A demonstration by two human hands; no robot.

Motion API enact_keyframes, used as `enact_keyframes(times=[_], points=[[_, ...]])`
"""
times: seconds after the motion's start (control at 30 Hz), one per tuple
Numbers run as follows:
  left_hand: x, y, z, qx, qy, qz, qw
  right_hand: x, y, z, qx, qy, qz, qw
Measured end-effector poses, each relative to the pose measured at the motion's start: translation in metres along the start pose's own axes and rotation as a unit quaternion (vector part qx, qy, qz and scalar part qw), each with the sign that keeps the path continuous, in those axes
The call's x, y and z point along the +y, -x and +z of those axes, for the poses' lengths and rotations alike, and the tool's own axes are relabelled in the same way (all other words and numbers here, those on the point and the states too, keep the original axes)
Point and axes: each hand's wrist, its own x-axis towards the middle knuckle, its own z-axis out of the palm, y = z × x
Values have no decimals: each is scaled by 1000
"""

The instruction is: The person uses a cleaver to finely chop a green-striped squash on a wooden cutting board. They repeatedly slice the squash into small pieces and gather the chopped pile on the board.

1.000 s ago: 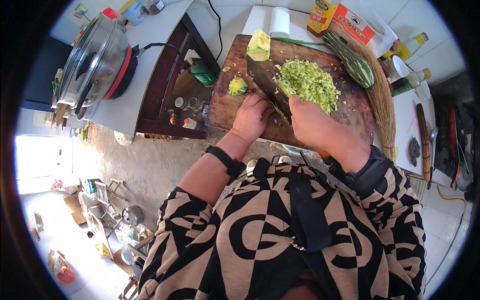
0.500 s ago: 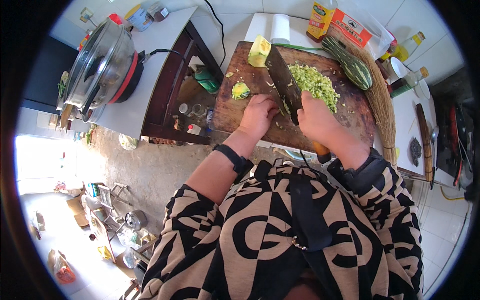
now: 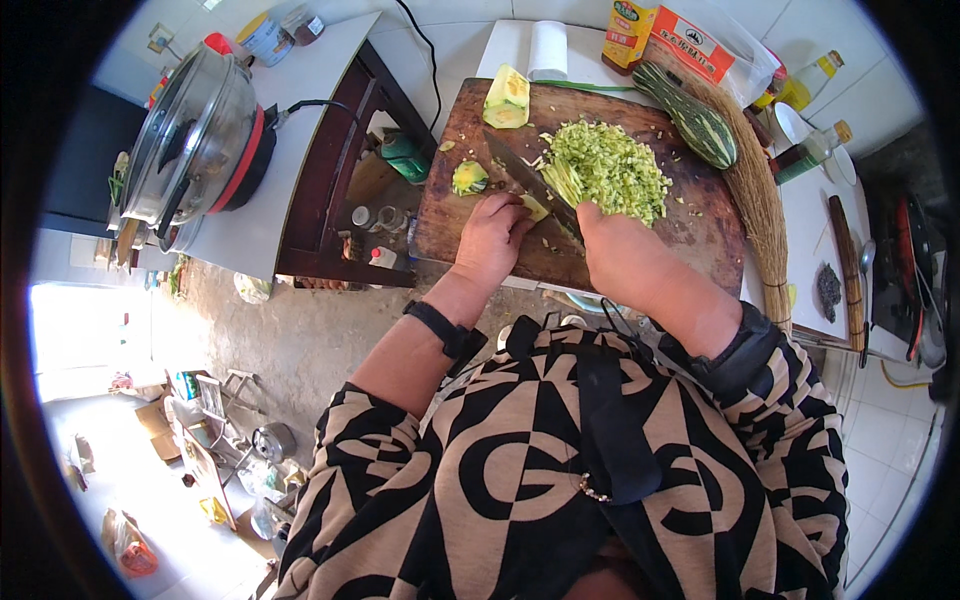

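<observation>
My right hand (image 3: 612,245) grips the handle of a dark kitchen knife (image 3: 522,180), its blade angled up-left over a brown wooden cutting board (image 3: 690,225). My left hand (image 3: 492,232) presses a small pale green vegetable piece (image 3: 535,208) against the board beside the blade. A heap of shredded green vegetable (image 3: 608,168) lies just right of the blade. A cut chunk (image 3: 469,178) sits left of the knife, and a larger cut half (image 3: 507,98) stands at the board's far edge. A whole striped green squash (image 3: 690,118) lies at the far right.
A lidded steel electric pot (image 3: 195,145) stands on a white counter at left. Jars sit on a dark wooden shelf (image 3: 385,215). A paper roll (image 3: 546,48), orange packets (image 3: 690,40) and oil bottles (image 3: 812,150) line the back. A straw broom (image 3: 755,190) lies along the board's right side.
The knife has swung from beside the shredded heap to a slant across the board's middle. My left hand has shifted right onto a small piece by the blade.
</observation>
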Motion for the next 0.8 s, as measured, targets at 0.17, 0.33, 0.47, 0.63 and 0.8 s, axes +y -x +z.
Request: enact_keyframes(times=[0.17,0.33,0.47,0.63,0.8], points=[[0,-2,1,-27,14,-30,999,-1,-7,4,-43,21,-4,999],[4,-5,-3,-40,2,-36,999,-1,-13,8,-33,21,-7,999],[5,-8,2,-10,3,-5,1000,-1,-11,6,-2,0,13,1000],[5,-6,9,-11,10,-21,1000,-2,-4,3,-38,22,-11,999],[3,-7,8,-18,19,-17,1000,-5,-9,6,-31,47,-9,998]])
